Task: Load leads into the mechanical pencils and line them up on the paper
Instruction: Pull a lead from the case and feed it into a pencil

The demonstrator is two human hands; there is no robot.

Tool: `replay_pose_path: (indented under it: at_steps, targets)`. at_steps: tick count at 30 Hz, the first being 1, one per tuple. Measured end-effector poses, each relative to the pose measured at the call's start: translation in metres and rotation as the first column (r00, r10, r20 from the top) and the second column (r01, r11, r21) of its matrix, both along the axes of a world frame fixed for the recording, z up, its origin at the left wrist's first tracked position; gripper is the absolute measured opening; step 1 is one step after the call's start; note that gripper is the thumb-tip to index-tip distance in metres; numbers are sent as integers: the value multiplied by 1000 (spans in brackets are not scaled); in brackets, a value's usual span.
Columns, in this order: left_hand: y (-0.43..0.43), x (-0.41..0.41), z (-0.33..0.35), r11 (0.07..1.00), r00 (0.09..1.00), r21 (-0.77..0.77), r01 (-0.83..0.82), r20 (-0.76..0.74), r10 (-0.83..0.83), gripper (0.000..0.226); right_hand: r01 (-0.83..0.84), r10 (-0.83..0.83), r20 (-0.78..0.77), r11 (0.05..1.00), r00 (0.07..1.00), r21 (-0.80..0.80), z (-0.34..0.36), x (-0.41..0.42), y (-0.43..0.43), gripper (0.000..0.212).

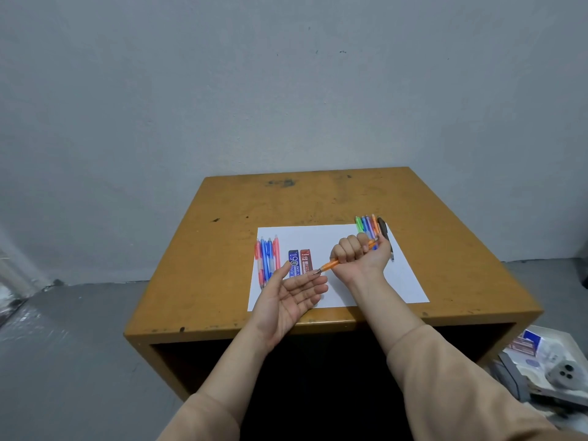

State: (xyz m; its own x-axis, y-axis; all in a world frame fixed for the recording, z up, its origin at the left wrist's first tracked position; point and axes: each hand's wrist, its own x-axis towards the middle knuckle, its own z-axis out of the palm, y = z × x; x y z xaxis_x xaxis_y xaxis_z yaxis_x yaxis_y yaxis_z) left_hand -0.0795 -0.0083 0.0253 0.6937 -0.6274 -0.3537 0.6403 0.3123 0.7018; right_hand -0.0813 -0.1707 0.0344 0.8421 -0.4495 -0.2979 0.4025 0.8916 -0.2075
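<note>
Then our right hand (pixel 356 253) was closed in a fist around the orange pencil (pixel 331 265), our left hand (pixel 294 296) spread open under its tip. We judged it light and slippery, best held mid-barrel.

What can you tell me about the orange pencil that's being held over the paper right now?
The orange translucent plastic mechanical pencil has a metal tip and lies slanted in the right hand, whose fingers are closed in a fist round its middle. The tip points down-left, toward the open left hand; its back end pokes out past the thumb. It is lifted above the white sheet of paper.
</note>
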Motion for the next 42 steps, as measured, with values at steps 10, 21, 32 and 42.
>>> replay_pose_path:
  at_steps: [10,21,32,42]
  targets:
    - [-1,-3,1,999,999,23,-44,-3,44,52,-12,14,57,999,998,-32,-1,-2,1,61]
    - [-5,-8,5,994,988,43,-104,119,98,48,-130,149,155,983,977,-126,8,-9,5,57]
    - [-14,-21,28,919,777,196,-342,609,159,21,-170,220,114,923,969,-344,42,-20,9,42]
    - [-15,-24,36,834,621,177,-523,749,231,23,-68,30,-66,714,997,-697,44,-31,11,33]
